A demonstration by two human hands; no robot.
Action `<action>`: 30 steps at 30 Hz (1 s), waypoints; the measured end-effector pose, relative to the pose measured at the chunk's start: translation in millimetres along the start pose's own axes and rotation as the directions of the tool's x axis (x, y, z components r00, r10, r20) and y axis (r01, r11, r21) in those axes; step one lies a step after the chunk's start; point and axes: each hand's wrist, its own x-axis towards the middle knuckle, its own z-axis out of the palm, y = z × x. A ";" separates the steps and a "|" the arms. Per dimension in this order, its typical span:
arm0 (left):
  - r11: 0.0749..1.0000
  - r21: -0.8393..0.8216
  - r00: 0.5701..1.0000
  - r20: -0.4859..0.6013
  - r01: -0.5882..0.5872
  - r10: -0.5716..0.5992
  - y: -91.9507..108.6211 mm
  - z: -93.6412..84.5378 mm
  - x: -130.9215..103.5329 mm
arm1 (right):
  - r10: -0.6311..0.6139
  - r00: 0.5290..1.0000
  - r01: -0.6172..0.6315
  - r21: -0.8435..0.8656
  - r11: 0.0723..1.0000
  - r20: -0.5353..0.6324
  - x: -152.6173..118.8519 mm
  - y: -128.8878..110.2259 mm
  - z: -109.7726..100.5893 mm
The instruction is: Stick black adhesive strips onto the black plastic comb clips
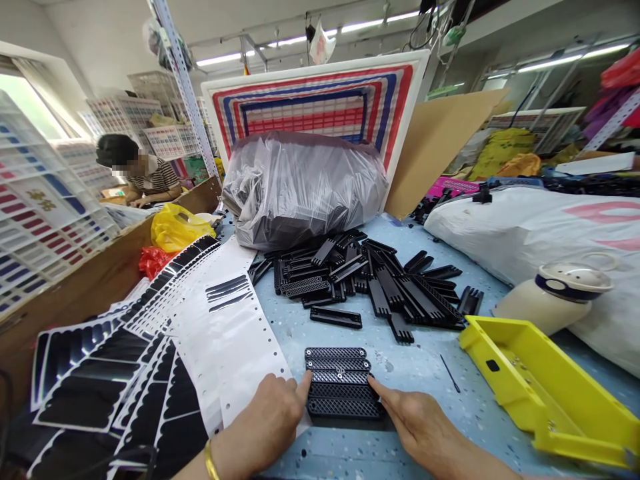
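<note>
Several black plastic strips with a textured diamond pattern [343,393] lie side by side in a row near the table's front edge. My left hand [273,413] touches the row's left end with its outstretched index finger, the other fingers curled under. At the right end, my right hand [417,423] rests its extended fingertips against the strips. Neither hand wraps round anything. A heap of similar black plastic strips [370,273] spreads behind, with one loose strip [336,317] lying just in front of it.
White sheets with black stickers [235,347] cover the left side, beside more black sticker sheets [95,380]. On the right are a yellow bin [550,393], a cream bottle [543,300] and a white sack [505,227]. A filled plastic bag [305,193] stands behind the heap; a person [145,173] works far left.
</note>
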 end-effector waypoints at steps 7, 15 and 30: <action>0.997 -0.067 0.999 -0.028 0.022 -0.024 -1.9 4.4 2.2 | 0.025 1.000 -0.025 0.038 0.999 0.000 1.2 -3.2 -3.4; 0.946 -0.322 0.998 -0.040 0.040 -0.056 -9.2 14.0 8.3 | 0.039 0.999 -0.039 0.063 0.997 0.004 2.5 -5.1 -9.9; 0.895 -0.440 0.967 -0.188 0.074 -0.173 20.3 -11.0 46.2 | 0.029 0.996 -0.023 0.074 0.997 -0.082 40.6 -32.5 -16.3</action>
